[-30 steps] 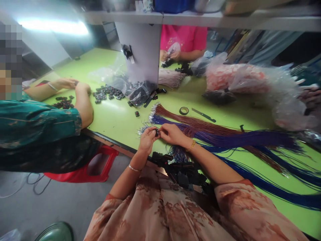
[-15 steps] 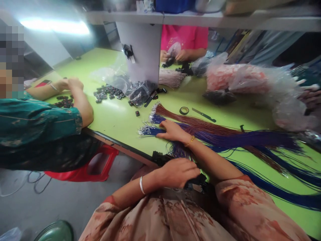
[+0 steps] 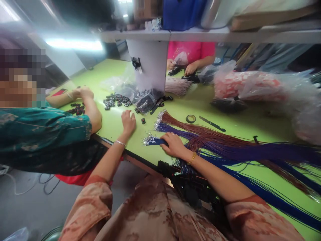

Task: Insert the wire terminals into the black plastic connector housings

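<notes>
My left hand [image 3: 128,121] is stretched out over the green table, its fingers loosely bent and apart with nothing visible in them. Just right of its fingertips lies a single small black connector housing [image 3: 143,121]. My right hand [image 3: 173,144] rests on the bundle of blue wires [image 3: 156,141] with fingers curled round it, close to the silver terminal ends. Brown wires [image 3: 180,121] and purple wires [image 3: 225,150] lie beside and behind that hand. A heap of black connector pieces [image 3: 193,187] is at the table edge by my lap, partly hidden by my right arm.
Several black connectors [image 3: 116,100] lie near a plastic bag [image 3: 145,100]. A tape roll [image 3: 190,118] and a flat black blade-like tool [image 3: 212,124] lie behind the wires. Co-workers sit at left, in a teal sleeve [image 3: 50,130], and across, in a pink shirt [image 3: 192,52]. A shelf [image 3: 185,35] hangs above.
My left hand has moved from over my lap, forward and left, to the table near the loose connector. My right hand stays at the blue wires. The view has shifted slightly.
</notes>
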{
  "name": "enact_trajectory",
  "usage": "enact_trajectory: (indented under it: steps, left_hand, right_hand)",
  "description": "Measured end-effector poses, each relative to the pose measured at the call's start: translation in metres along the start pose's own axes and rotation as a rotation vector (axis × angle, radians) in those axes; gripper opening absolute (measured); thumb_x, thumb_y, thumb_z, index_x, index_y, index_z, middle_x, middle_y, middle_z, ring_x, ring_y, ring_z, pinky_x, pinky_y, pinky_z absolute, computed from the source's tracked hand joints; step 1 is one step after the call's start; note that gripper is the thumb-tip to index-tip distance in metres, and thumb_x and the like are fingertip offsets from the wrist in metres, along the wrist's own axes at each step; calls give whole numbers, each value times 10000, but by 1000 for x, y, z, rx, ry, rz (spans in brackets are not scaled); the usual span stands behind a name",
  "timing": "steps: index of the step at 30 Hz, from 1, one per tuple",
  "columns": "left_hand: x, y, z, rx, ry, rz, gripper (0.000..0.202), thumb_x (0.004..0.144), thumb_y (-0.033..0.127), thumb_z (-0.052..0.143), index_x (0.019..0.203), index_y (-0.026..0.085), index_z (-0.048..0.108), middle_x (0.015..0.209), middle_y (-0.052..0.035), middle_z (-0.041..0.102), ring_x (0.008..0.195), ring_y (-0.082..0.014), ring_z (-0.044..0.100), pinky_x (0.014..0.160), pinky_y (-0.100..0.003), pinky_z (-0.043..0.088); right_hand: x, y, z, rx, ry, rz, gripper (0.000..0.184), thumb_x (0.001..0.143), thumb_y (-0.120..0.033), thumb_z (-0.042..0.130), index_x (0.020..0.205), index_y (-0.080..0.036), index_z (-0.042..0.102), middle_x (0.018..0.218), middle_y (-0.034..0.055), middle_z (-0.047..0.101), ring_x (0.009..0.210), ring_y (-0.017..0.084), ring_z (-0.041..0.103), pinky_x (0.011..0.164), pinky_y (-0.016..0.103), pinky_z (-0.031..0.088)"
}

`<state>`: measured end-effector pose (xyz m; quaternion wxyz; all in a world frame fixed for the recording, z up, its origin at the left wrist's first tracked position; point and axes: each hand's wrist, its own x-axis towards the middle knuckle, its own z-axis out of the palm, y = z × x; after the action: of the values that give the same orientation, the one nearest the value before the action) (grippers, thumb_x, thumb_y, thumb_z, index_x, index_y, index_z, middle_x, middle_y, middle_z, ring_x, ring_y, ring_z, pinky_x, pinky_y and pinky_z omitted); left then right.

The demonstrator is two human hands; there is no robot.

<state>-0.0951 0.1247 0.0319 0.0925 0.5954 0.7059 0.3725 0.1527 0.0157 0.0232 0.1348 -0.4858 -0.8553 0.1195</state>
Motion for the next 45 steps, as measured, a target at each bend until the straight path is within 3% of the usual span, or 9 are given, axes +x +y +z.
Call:
enact_trajectory:
  steps: [6,11,15,22,26,34,38,41,45]
  left_hand:
    - [120,-60,-4,376,-18,-185,650,882,524,397,1417,156,426,1554,-156,302,1463,-368,108,1154,-615,77]
    - [199,-81,-4,497,-91,-194,722,830,640,402,1390,188,458,1560,-160,278,1457,-407,94,1108,-694,69]
    - [234,-85,15,533,-237,-170,699,853,618,398,1302,97,521,1546,-190,291,1428,-418,146,1098,-695,131]
    - [206,-76,35,497,-193,-47,509,901,537,346,1226,243,606,1479,-112,420,1373,-369,275,1083,-679,167]
    - [155,-60,31,473,-182,-64,496,906,496,345,1324,301,528,1548,-79,333,1397,-350,261,1099,-669,125]
    - [44,-14,35,286,-205,109,501,888,509,424,1309,267,547,1489,-137,415,1427,-384,222,1113,-672,53]
    - [73,-33,13,309,-128,96,550,913,512,354,1351,223,519,1549,-142,323,1471,-348,136,1150,-616,40]
    - [123,-66,-11,396,-38,-70,621,913,500,325,1424,163,435,1570,-157,271,1481,-322,113,1178,-543,56]
    - [161,-98,-23,455,-104,-301,649,904,494,309,1456,161,378,1603,-150,175,1483,-327,100,1167,-555,90]
  right_hand:
    - [5,1,-3,42,-11,16,256,868,-316,577,1079,-176,617,1036,103,604,925,238,489,776,344,332]
    - [12,3,-4,81,-28,40,273,863,-325,580,1097,-188,615,1035,89,598,919,236,495,774,352,328]
    - [17,5,-2,117,-31,69,273,865,-343,578,1101,-210,613,1026,75,603,902,233,500,769,356,326]
    - [23,5,0,123,-38,64,274,886,-374,551,1104,-217,607,1020,85,621,899,236,525,774,362,337]
    - [23,4,2,116,-16,46,260,881,-355,558,1088,-208,615,997,92,628,891,237,543,763,356,347]
    - [16,2,8,60,12,-1,247,896,-360,546,1065,-194,615,999,89,630,905,241,552,759,347,346]
    - [15,1,8,51,17,-5,245,900,-357,545,1064,-189,612,992,90,627,895,236,552,760,346,346]
    - [15,0,6,53,21,4,246,887,-358,562,1065,-196,613,993,83,628,900,235,549,762,345,342]
    - [17,0,4,69,-1,20,256,888,-367,558,1075,-202,615,1001,78,629,903,230,547,764,343,341]
